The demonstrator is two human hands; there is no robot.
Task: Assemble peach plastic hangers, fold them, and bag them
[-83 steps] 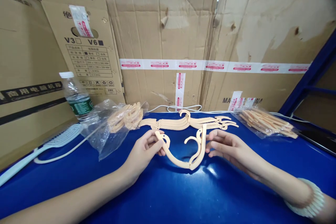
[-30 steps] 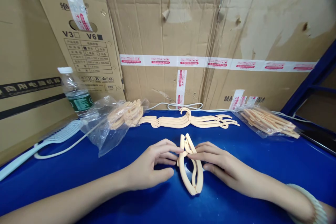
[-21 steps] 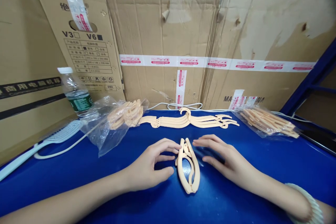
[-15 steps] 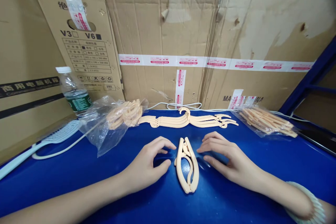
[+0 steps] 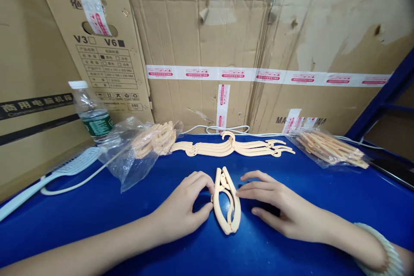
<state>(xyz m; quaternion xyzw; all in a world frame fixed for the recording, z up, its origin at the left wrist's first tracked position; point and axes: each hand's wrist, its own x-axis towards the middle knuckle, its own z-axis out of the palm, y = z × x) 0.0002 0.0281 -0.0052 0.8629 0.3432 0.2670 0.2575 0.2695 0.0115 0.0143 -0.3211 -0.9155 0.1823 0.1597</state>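
Observation:
A folded cream plastic folding clothes hanger lies on the blue tabletop between my hands, its two arms swung together and its hook tucked inside. On its left side, my left hand has fingertips and thumb closed around a small knob-like bit that sticks out from the edge. My right hand is open, fingers spread and stretched, with one fingertip touching the hanger's right arm and the thumb apart from it. Behind it, several unfolded hangers lie nested in a row, hooks together.
Clear bags of hanger parts lie at left and right. A water bottle, a pale hairbrush and a white cable are at left. Cardboard walls the back; a dark flat object sits at right.
Both hands have closed in on the folded hanger and now touch it. The hanger has shifted slightly left, and my left fingers and thumb have drawn closer together.

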